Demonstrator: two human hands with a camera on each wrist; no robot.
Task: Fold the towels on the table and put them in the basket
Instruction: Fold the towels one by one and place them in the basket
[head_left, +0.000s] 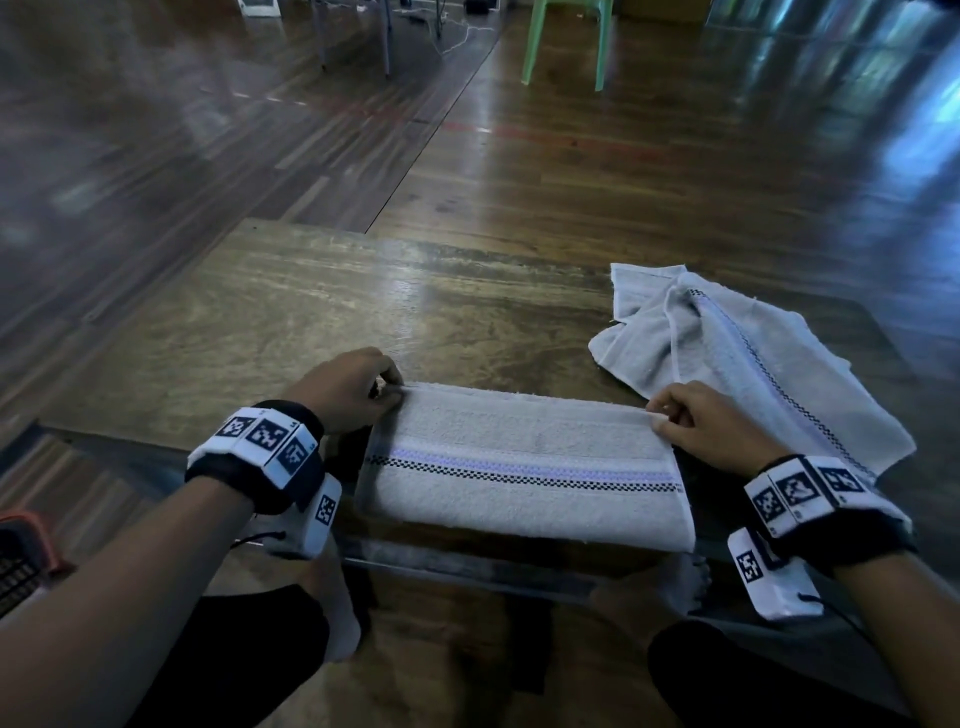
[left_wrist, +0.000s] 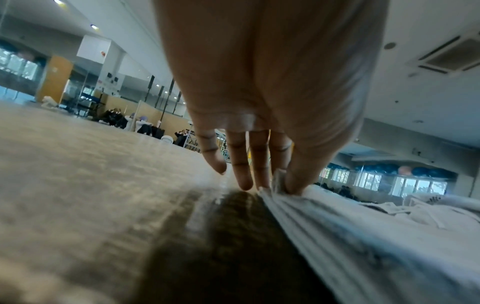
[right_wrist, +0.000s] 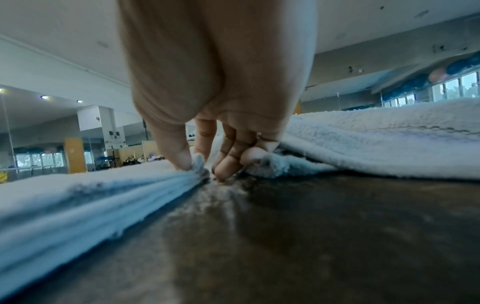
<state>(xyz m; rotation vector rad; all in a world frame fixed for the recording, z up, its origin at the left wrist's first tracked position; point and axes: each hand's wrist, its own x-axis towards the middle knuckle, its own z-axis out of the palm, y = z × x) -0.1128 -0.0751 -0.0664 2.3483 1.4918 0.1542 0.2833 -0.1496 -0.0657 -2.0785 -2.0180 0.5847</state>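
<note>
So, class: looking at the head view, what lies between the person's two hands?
In the head view, the far edge of the folded towel spans from left hand to right hand; each pinches a corner.

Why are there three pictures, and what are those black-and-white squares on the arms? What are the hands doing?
These are a person's two hands, not a machine. The bands with checkered squares are worn on the wrists, and small cameras sit there too. The big picture comes from a camera on the person's head, looking down. The other two look along each hand from the wrist.

On the wooden table lies a folded towel with a striped band. The left hand pinches its far left corner, and the right hand pinches its far right corner. In the wrist views you see the fingers squeezing the cloth edge. A second, crumpled towel waits on the right, not yet folded. At the left edge something orange shows, too little to name.
</note>
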